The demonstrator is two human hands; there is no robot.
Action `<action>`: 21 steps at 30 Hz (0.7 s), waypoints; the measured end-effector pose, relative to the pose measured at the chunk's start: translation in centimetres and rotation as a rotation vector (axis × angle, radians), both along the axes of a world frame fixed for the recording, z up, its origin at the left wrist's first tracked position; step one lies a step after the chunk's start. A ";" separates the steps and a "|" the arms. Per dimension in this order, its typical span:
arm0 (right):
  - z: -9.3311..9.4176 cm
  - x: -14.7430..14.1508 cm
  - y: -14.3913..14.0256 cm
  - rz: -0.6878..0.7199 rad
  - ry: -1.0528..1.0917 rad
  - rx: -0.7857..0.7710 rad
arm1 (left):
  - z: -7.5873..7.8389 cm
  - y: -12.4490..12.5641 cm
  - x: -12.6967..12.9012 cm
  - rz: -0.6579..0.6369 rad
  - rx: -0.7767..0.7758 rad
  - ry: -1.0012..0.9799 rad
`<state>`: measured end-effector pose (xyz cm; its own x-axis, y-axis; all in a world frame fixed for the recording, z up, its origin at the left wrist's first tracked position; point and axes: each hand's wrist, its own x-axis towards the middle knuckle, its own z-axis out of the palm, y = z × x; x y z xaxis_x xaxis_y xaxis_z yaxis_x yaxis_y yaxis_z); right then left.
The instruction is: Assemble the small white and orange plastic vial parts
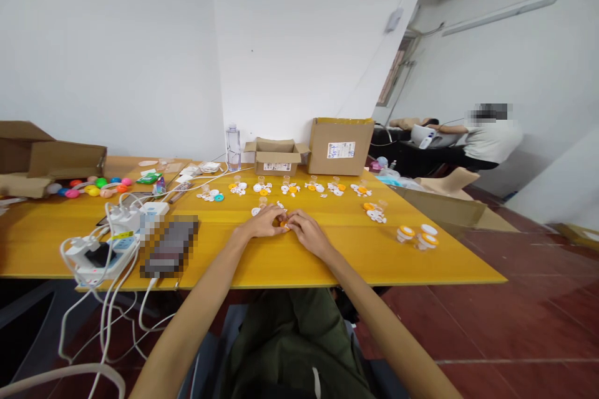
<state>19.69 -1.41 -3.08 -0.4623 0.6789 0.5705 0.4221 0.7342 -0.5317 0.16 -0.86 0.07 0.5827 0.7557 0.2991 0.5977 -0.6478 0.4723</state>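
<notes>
My left hand [264, 222] and my right hand [305, 230] meet at the middle of the yellow table [327, 262], fingertips together around a small orange part [283, 224] that is mostly hidden. Just behind the hands lie small white parts [256, 211]. A row of little piles of white and orange parts [286, 188] stretches across the table farther back. Three finished-looking white and orange round pieces [418, 237] sit to the right of my right hand.
Two cardboard boxes [340, 146] and a water bottle [233, 147] stand at the back. Power strips with white cables [112, 230] and a blurred device [169, 245] lie left. Coloured balls [96, 187] and boxes [51, 159] are far left. A person [486, 137] sits far right.
</notes>
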 end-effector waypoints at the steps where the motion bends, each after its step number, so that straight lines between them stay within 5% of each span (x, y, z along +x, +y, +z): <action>1: 0.0 0.0 -0.1 0.003 -0.004 0.007 | 0.0 0.0 0.0 0.000 0.001 0.001; 21: 0.6 0.0 -1.0 -0.067 -0.084 0.173 | -0.1 0.1 0.1 0.011 0.031 0.033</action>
<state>19.74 -2.41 -2.45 -0.4701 0.6053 0.6424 0.5112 0.7800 -0.3609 0.28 -0.74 -0.04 0.5844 0.7525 0.3037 0.6194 -0.6554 0.4321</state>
